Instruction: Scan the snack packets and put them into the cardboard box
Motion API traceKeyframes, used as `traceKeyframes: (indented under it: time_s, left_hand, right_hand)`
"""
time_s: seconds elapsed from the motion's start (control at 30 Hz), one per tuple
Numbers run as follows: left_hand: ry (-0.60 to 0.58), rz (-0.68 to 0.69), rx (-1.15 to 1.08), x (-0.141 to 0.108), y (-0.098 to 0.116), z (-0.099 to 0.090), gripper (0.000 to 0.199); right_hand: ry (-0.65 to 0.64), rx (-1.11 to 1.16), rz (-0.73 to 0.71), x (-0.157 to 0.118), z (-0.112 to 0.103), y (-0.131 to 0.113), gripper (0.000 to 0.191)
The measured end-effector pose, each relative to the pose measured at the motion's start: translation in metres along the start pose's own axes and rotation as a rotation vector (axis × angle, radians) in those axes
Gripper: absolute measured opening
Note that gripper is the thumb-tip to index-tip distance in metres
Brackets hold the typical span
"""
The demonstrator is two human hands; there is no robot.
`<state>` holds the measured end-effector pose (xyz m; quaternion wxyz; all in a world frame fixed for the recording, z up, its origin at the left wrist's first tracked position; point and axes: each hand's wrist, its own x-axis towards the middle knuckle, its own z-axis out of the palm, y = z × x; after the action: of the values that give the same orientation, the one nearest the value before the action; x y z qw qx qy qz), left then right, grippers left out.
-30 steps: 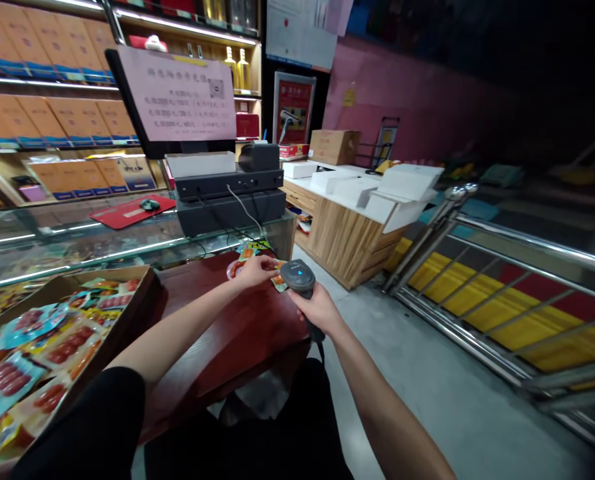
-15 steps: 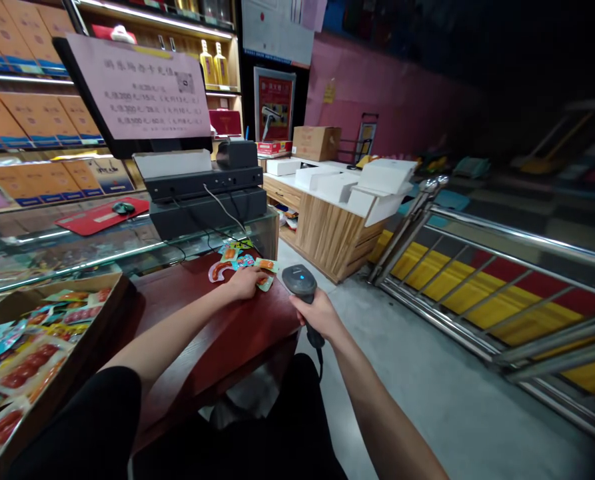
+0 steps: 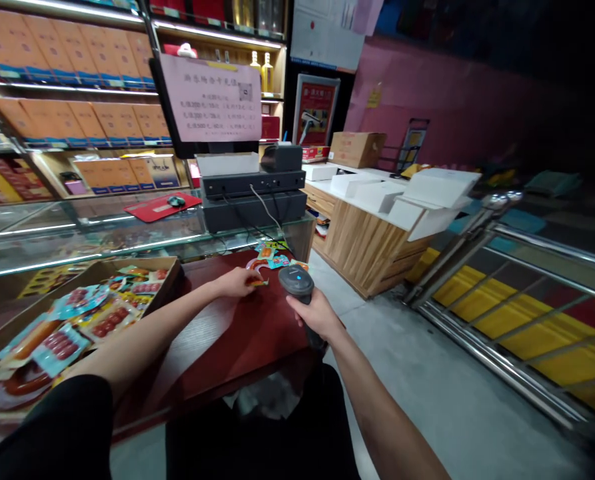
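My right hand point(image 3: 320, 312) is wrapped round the grip of a dark barcode scanner point(image 3: 296, 281), its head tilted over the right part of the red-brown table point(image 3: 212, 347). A small blue light glows on top of it. With my left hand point(image 3: 237, 283) I pinch a small snack packet point(image 3: 258, 283), mostly hidden by the fingers, just above the table. Beyond both hands several sausage snack packets point(image 3: 276, 261) lie in a loose pile at the table's far edge. To the left, an open cardboard box point(image 3: 164, 293) holds many more packaged sausages.
Behind the table, a glass counter point(image 3: 92, 248) carries a cash register base with a monitor and a paper sign point(image 3: 212, 100). A mouse point(image 3: 176, 201) rests on a red pad. A metal railing point(image 3: 477, 320) stands at right, with a wooden cabinet point(image 3: 364, 243) farther back.
The view has turned left, bringing more of the box into sight. My left hand has drawn back from the pile toward the box with a packet. The scanner stays in my right hand.
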<state>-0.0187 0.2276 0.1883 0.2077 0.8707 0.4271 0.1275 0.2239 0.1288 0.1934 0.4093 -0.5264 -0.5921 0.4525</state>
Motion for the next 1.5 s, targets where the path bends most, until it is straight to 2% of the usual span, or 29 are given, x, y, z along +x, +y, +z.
traceKeyframes:
  time_s: [0.1, 0.23, 0.37, 0.53, 0.63, 0.8, 1.07, 1.3, 1.5]
  left_hand:
    - [0.059, -0.166, -0.277, -0.03, -0.017, -0.031, 0.028]
    - [0.172, -0.39, -0.591, -0.075, -0.032, -0.069, 0.041]
    - [0.248, -0.424, -0.696, -0.11, -0.035, -0.096, 0.042]
    - [0.39, -0.458, -0.841, -0.129, -0.028, -0.116, 0.045]
    - [0.464, -0.491, -0.897, -0.131, -0.029, -0.121, 0.044]
    - [0.505, -0.539, -0.967, -0.132, -0.037, -0.122, 0.036]
    - [0.446, -0.515, -0.986, -0.132, -0.04, -0.12, 0.042]
    - [0.481, -0.571, -0.964, -0.131, -0.047, -0.119, 0.039]
    - [0.455, -0.522, -0.989, -0.132, -0.044, -0.12, 0.044]
  right_hand:
    - [-0.047, -0.008, -0.035, 0.009, 0.029, -0.009, 0.02]
    - [-0.165, -0.005, -0.052, 0.012, 0.067, -0.03, 0.021]
    - [-0.271, 0.006, -0.069, 0.012, 0.099, -0.051, 0.023]
    - [-0.33, 0.033, -0.077, 0.01, 0.128, -0.065, 0.024]
    - [-0.341, 0.043, -0.085, 0.008, 0.138, -0.068, 0.023]
    - [-0.337, 0.045, -0.114, 0.008, 0.145, -0.071, 0.02]
    - [-0.331, 0.022, -0.113, 0.01, 0.148, -0.073, 0.02]
    - [-0.331, 0.043, -0.095, 0.008, 0.148, -0.073, 0.02]
    - [-0.345, 0.041, -0.101, 0.009, 0.147, -0.072, 0.022]
